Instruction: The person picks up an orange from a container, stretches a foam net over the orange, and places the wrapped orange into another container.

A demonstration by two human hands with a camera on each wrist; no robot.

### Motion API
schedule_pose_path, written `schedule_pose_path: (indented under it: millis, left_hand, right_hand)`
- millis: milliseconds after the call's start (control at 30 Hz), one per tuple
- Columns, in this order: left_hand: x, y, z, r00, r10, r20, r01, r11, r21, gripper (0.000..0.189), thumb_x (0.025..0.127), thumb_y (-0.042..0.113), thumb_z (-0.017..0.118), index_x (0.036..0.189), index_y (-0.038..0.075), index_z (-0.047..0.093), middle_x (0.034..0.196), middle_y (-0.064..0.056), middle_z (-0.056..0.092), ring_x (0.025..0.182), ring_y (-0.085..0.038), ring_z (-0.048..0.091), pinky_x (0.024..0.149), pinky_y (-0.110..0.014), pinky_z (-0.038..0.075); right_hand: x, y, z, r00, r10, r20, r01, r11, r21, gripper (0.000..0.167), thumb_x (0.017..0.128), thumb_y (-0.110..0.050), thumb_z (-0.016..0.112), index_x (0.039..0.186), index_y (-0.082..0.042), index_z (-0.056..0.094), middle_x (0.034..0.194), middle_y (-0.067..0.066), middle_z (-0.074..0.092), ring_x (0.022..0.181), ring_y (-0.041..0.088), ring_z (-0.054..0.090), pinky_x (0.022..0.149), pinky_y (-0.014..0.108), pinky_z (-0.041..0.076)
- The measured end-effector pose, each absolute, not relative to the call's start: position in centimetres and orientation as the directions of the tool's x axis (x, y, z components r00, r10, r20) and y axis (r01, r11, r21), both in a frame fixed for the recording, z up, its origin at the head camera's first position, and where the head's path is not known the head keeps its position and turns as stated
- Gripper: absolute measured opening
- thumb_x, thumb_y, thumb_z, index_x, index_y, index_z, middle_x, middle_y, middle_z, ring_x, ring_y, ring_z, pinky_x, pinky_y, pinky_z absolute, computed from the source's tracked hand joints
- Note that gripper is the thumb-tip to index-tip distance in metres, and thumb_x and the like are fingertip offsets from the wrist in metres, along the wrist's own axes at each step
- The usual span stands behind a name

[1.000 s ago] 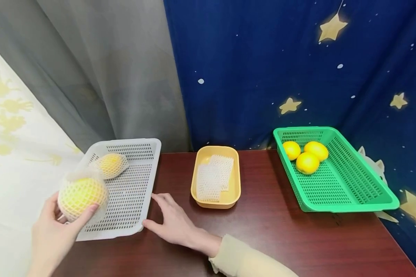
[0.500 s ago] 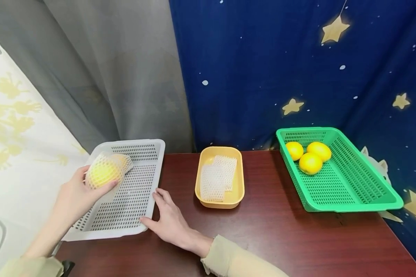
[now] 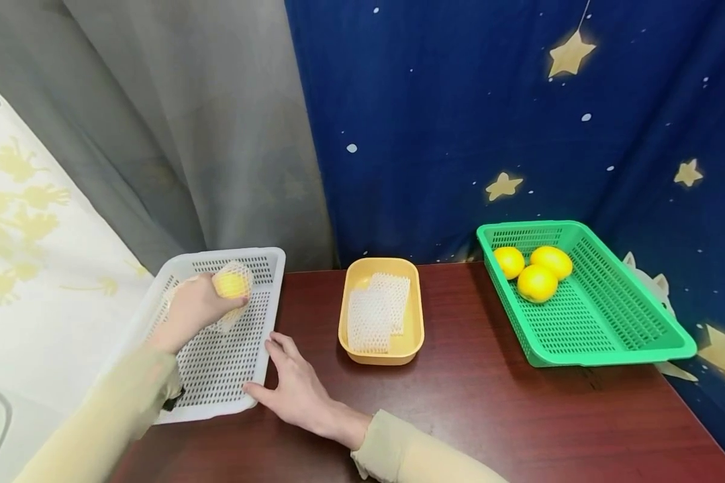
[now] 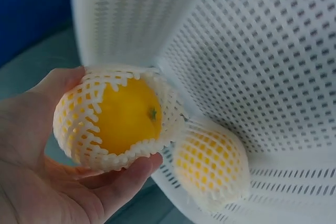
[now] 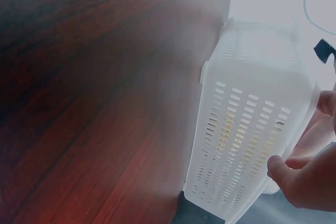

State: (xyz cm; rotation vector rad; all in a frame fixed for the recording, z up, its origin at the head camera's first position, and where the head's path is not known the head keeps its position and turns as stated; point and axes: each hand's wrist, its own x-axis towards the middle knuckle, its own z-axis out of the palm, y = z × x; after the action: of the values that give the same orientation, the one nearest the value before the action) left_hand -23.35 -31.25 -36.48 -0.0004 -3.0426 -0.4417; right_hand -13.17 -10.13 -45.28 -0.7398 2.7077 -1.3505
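My left hand [image 3: 195, 307] grips an orange [image 4: 131, 116] in a white foam net sleeve, inside the white basket [image 3: 270, 295] near its far wall. In the left wrist view the fruit's skin and green stem end show through the sleeve's mouth, with thumb and fingers curled round the netting. Beside it in the basket lies a second netted orange [image 4: 211, 163], mostly hidden behind my left hand in the head view. My right hand [image 3: 301, 388] rests its spread fingertips and thumb [image 5: 281, 171] against the rim on the basket's right side.
A yellow tray [image 3: 346, 315] with flat foam net sleeves [image 3: 370, 318] stands mid-table. At the right, a green basket [image 3: 604, 361] holds 3 bare oranges [image 3: 538, 283]. Behind the dark red table [image 3: 453, 396] hang grey and blue curtains [image 3: 399, 134].
My left hand has carried the netted orange from the basket's near left side, forward and right, down into its far part. My right hand has stayed at the rim.
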Motion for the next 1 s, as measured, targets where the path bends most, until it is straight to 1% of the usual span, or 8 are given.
schedule_pose_path:
  millis: [133,267,433,667,733,800,900,1000]
  left_hand:
    - [-25.2,-30.5,-37.5,-1.000,-0.019,-0.014,-0.022,0.962,0.274,0.082,0.085,0.043,0.081,0.125,-0.023,0.052,0.097,-0.033,0.067,0.076,-0.035,0.062,0.065,-0.043,0.053]
    - [-26.7,-29.7,-38.3,-0.996,-0.046,-0.083,-0.064,0.971,0.232,0.080,0.085,0.039,0.081,0.129,-0.022,0.051,0.107,-0.034,0.067,0.083,-0.037,0.063,0.075,-0.048,0.055]
    - [-28.0,-29.1,-39.4,-0.992,-0.065,-0.107,-0.083,0.980,0.179,0.073,0.083,0.036,0.083,0.124,-0.018,0.055,0.114,-0.035,0.065,0.089,-0.039,0.063,0.085,-0.054,0.057]
    - [-28.0,-29.8,-41.2,-0.988,-0.041,-0.148,-0.075,0.969,0.235,0.074,0.083,0.035,0.086,0.121,-0.020,0.056,0.105,-0.034,0.067,0.084,-0.036,0.060,0.081,-0.051,0.056]
    - [-27.8,-30.2,-41.5,-0.987,-0.031,-0.158,-0.070,0.966,0.249,0.078,0.084,0.037,0.086,0.127,-0.020,0.054,0.114,-0.039,0.066,0.091,-0.041,0.062,0.086,-0.053,0.056]
    - [-27.8,-30.5,-41.7,-0.989,-0.015,-0.150,-0.054,0.965,0.258,0.090,0.083,0.038,0.087,0.138,-0.021,0.047,0.128,-0.044,0.061,0.106,-0.050,0.063,0.096,-0.058,0.055]
    - [-28.0,-31.0,-41.8,-0.990,0.022,-0.137,-0.017,0.961,0.277,0.102,0.083,0.039,0.086,0.148,-0.022,0.036,0.143,-0.047,0.050,0.127,-0.059,0.056,0.108,-0.065,0.049]
    - [-28.1,-31.5,-41.7,-0.989,0.053,-0.141,0.007,0.952,0.305,0.101,0.084,0.039,0.086,0.149,-0.021,0.037,0.144,-0.046,0.049,0.129,-0.060,0.054,0.109,-0.067,0.049]
  right_hand:
    - [-13.2,-10.0,-45.5,-0.887,-0.424,0.181,-0.400,0.513,-0.759,0.072,0.097,-0.046,0.073,0.156,-0.010,0.049,0.165,0.001,0.043,0.139,0.016,0.060,0.113,0.028,0.053]
    - [-13.2,-10.0,-45.7,-0.884,-0.427,0.188,-0.410,0.518,-0.751,0.072,0.097,-0.046,0.073,0.155,-0.009,0.050,0.164,0.001,0.043,0.140,0.015,0.060,0.113,0.027,0.052]
    - [-13.2,-10.0,-45.6,-0.880,-0.429,0.204,-0.425,0.519,-0.742,0.072,0.098,-0.046,0.072,0.155,-0.009,0.049,0.164,0.002,0.044,0.141,0.015,0.059,0.113,0.026,0.052]
    - [-13.0,-10.1,-45.7,-0.872,-0.442,0.210,-0.442,0.526,-0.727,0.070,0.098,-0.048,0.071,0.153,-0.009,0.052,0.163,0.001,0.045,0.137,0.014,0.061,0.109,0.023,0.053]
    - [-12.9,-10.2,-45.7,-0.870,-0.445,0.215,-0.447,0.525,-0.724,0.070,0.098,-0.048,0.071,0.153,-0.009,0.052,0.163,0.001,0.045,0.137,0.013,0.061,0.109,0.023,0.053]
    - [-12.9,-10.2,-45.7,-0.870,-0.442,0.219,-0.450,0.526,-0.722,0.069,0.098,-0.047,0.071,0.153,-0.009,0.052,0.163,0.001,0.045,0.137,0.013,0.061,0.108,0.023,0.053]
    - [-13.1,-10.1,-45.8,-0.870,-0.443,0.218,-0.451,0.530,-0.718,0.069,0.098,-0.048,0.070,0.153,-0.009,0.052,0.163,0.001,0.045,0.137,0.013,0.061,0.108,0.023,0.054]
    - [-13.3,-9.9,-45.9,-0.865,-0.450,0.223,-0.462,0.536,-0.706,0.069,0.099,-0.049,0.069,0.153,-0.009,0.051,0.163,0.002,0.045,0.138,0.013,0.061,0.109,0.023,0.053]
